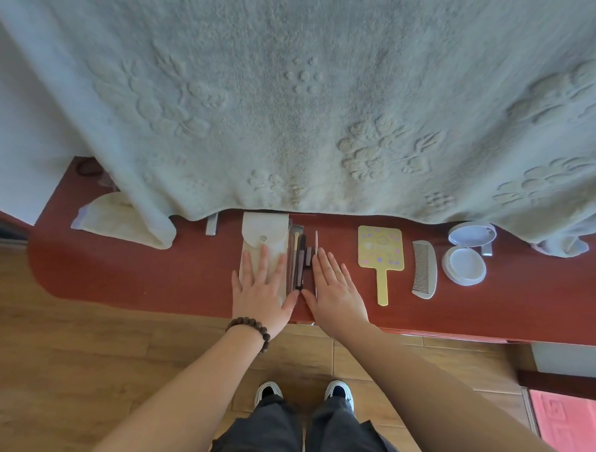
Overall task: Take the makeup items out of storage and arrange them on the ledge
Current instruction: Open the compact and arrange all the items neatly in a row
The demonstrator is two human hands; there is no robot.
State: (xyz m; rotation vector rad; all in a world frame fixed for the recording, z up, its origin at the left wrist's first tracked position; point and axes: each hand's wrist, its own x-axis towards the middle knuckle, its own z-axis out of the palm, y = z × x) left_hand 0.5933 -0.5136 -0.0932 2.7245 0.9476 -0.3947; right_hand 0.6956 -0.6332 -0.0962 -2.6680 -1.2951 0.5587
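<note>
- I am laying my left hand (263, 288) flat, fingers spread and gripping nothing, on the cream pouch (264, 247); my right hand (336, 285) is also lying flat and open on the ledge (156, 264), thumbs nearly touching.
- Between my two hands I am bracketing the brushes and pencils (301, 259), a tight bundle just beside the left hand's fingertips and against the right hand's index finger.
- I am judging these sticks light, stiff and smooth, so they will likely roll; I would be pinching each at mid-shaft, away from any bristle end.
- Their long axes are running straight away from me, from my thumbs toward the hanging towel (302, 107); which ends are the tips I cannot tell for all of them.
- The pouch under my left palm is looking soft and flat, with its snap flap at the far end, beyond my fingertips; it is lying parallel to the sticks.
- Outward of my right hand, the yellow hand mirror (380, 253) is lying handle toward me; I am judging it rigid and possibly fragile, best lifted by the handle.
- Farther right, the comb (425, 270) is lying lengthwise the same way, teeth facing my hand.
- Farthest right, the open compact (465, 253) is sitting with its lid hinged away from me; I would be taking it by the rim.
</note>
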